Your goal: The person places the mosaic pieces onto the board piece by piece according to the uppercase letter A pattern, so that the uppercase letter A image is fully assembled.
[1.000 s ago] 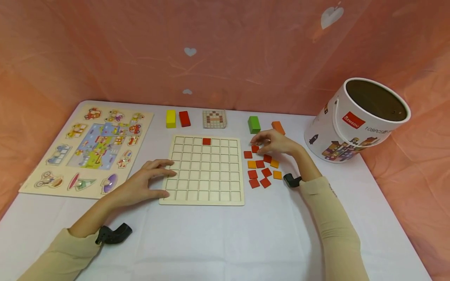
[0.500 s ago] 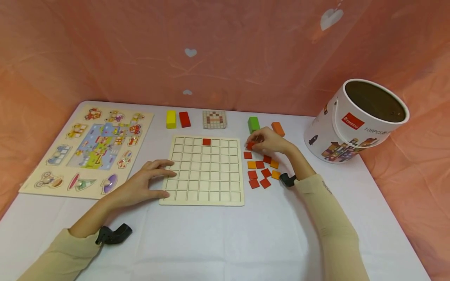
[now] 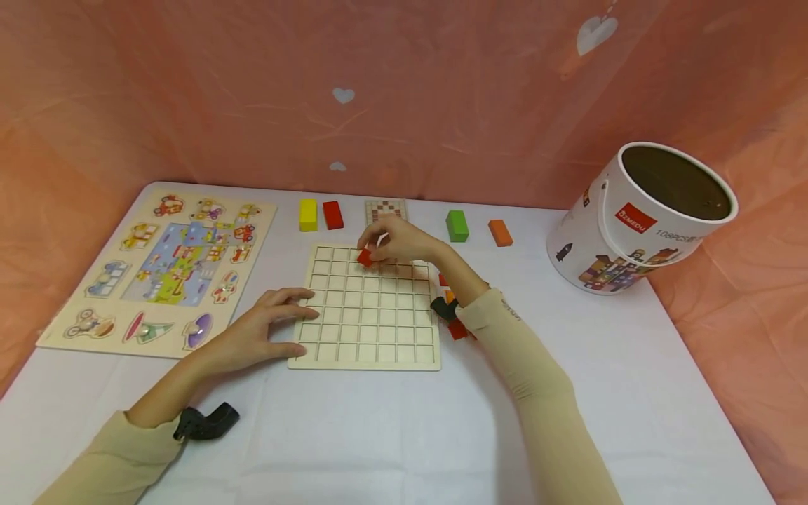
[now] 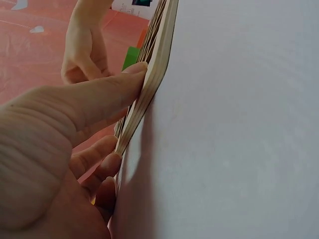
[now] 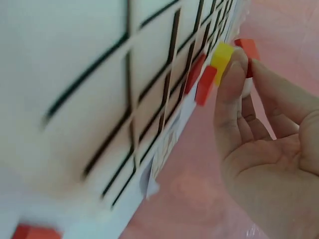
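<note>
My right hand (image 3: 404, 242) pinches a small red square tile (image 3: 364, 258) between thumb and fingertips, above the far row of the gridded wooden board (image 3: 360, 322). In the right wrist view this red tile (image 5: 249, 55) is held apart from the board, while another red tile (image 5: 195, 74) lies in the grid. That laid tile is hidden behind the hand in the head view. My left hand (image 3: 259, 333) rests against the board's left edge, thumb and fingers spread; the left wrist view shows its thumb (image 4: 112, 94) on the rim.
Loose tiles (image 3: 457, 330) lie right of the board, partly under my right forearm. Behind stand a yellow block (image 3: 308, 215), red block (image 3: 332, 215), pattern card (image 3: 386, 208), green block (image 3: 457, 226) and orange block (image 3: 501, 233). A puzzle (image 3: 170, 266) lies left, a bucket (image 3: 631, 224) right.
My right hand picked up a red tile from the loose tiles and carried it left to over the board's far row. The left hand has stayed in place.
</note>
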{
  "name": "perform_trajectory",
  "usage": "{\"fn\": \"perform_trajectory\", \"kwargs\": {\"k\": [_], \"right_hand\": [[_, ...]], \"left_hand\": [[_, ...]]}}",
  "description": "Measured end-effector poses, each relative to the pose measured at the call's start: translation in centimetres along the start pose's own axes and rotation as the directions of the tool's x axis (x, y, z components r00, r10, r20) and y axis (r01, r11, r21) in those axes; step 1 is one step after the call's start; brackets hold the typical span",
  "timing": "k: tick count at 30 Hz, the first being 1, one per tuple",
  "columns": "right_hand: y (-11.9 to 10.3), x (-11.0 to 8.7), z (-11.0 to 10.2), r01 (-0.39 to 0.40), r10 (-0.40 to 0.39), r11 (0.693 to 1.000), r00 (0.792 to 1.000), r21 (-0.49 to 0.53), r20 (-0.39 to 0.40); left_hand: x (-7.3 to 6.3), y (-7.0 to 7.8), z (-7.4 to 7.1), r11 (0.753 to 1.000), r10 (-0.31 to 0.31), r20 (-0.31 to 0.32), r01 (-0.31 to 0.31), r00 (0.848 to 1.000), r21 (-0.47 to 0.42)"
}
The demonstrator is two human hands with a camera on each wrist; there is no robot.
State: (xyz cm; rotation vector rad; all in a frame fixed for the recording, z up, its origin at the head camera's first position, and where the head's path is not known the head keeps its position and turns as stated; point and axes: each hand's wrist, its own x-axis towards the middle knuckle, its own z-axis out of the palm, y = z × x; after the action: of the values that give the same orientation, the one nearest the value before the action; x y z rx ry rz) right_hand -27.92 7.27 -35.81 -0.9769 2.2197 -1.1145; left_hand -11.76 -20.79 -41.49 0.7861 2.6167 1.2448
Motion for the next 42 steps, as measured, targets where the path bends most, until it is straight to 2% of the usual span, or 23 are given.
{"fn": "perform_trajectory", "kwargs": {"k": [4,8,16,24,29,32,36,40,42], "right_hand": [[-0.1,1.3,1.1,0.001,-0.001,1.000,1.000,-0.026,0.014],[-0.2,1.8,1.7,0.020,-0.019,0.999,1.000,-0.049,0.024],[-0.4,1.6,1.8,-0.010,0.011,0.998,1.000,-0.054,0.013],[-1.1,1.3,1.5,-0.047,0.048,0.988,0.999,-0.149,0.000],[-0.7,1.0,1.3,-0.013,0.016,0.992,1.000,-0.128,0.021],[-0.2,0.0,0.6,0.045,-0.043,0.995,0.999,-0.088,0.023],[0.6,-3.0,-1.3,0.081,-0.081,0.997,0.997,-0.002,-0.007],[1.8,-7.1,-3.5,-0.002,0.006,0.997,0.999,0.074,-0.050],[2.7,-9.0,-4.3,-0.054,0.059,0.995,0.996,0.079,-0.063]], "left_hand": [[0.1,-0.1,0.1,1.000,0.001,0.000,-0.001,1.000,0.005],[0.0,-0.1,0.1,1.000,-0.001,-0.002,0.001,1.000,0.004],[0.0,-0.1,0.0,1.000,0.010,-0.008,-0.010,1.000,0.011],[0.0,0.1,0.0,1.000,0.011,-0.008,-0.011,1.000,0.013],[0.0,0.0,0.0,1.000,0.015,-0.010,-0.014,1.000,0.013],[0.0,0.0,0.1,1.000,0.014,-0.008,-0.013,1.000,0.014],[0.1,0.1,0.2,1.000,0.015,-0.007,-0.015,1.000,0.018],[0.0,0.0,0.2,1.000,0.009,-0.007,-0.009,1.000,0.027],[-0.1,-0.1,0.1,1.000,0.001,-0.008,-0.001,1.000,0.029]]}}
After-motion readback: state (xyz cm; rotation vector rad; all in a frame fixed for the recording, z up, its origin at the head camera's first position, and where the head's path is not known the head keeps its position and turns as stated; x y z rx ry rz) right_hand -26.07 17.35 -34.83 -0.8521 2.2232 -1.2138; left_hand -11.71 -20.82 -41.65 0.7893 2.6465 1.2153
